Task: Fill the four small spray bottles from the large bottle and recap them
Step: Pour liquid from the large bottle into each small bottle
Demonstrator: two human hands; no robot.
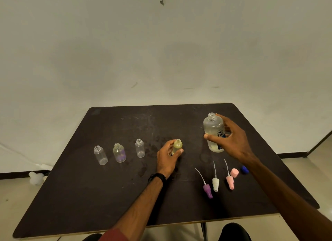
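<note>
My right hand [231, 140] grips the large clear bottle [213, 127], uncapped and upright at the table's right. My left hand [168, 157] is closed around a small yellowish bottle [177, 144], open at the top, standing mid-table. Three more small open bottles stand in a row to the left: a clear one [101, 155], one with a purple tint [119, 152], and another clear one [140, 148]. In front of the large bottle lie three spray heads with dip tubes: purple [207, 189], white [215, 183] and pink [230, 182]. A pink cap [234, 172] and a blue cap [244, 169] lie beside them.
The dark table [89, 196] stands against a pale wall. Wet-looking smudges mark its middle. A white object [36, 178] lies on the floor at the left. My knees show below the table's near edge.
</note>
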